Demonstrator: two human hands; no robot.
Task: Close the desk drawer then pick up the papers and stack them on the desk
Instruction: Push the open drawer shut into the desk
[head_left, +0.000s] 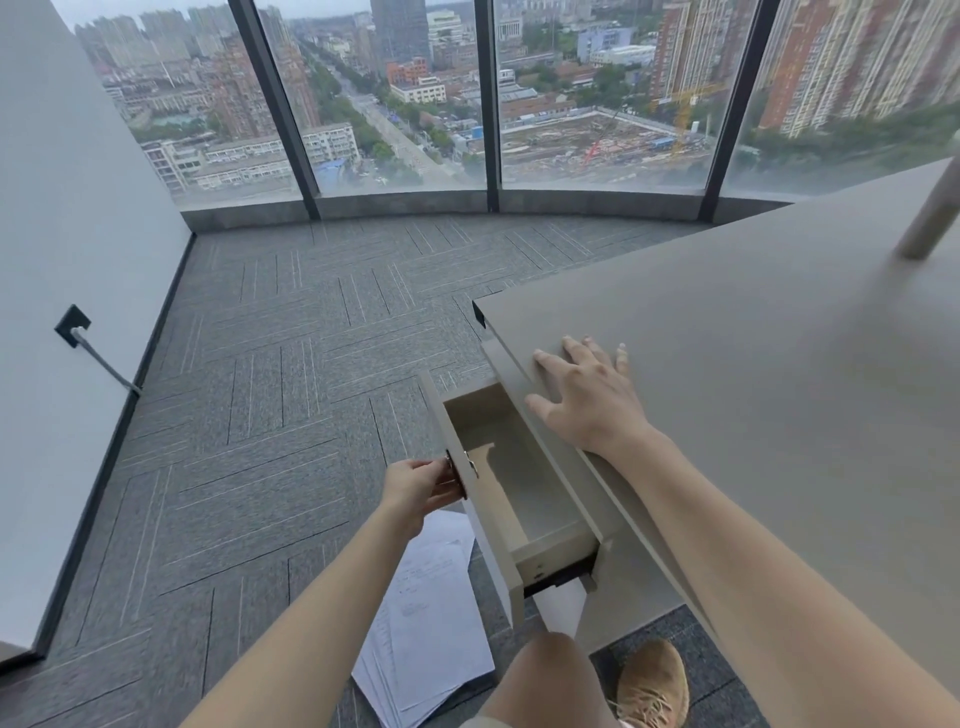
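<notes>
The beige desk drawer (511, 499) stands pulled out from the grey desk (769, 364), and its inside looks empty. My left hand (422, 488) is closed around the small metal handle on the drawer front. My right hand (589, 397) lies flat with spread fingers on the desk top near its left corner. Several white printed papers (426, 623) lie scattered on the carpet below the drawer, partly hidden by my left forearm and the drawer front.
Grey patterned carpet (260, 415) stretches to the floor-to-ceiling windows. A white wall on the left carries a socket with a cable (78, 332). A pale post (930, 218) stands on the desk at the far right. My knee and tan shoe (654, 686) are at the bottom.
</notes>
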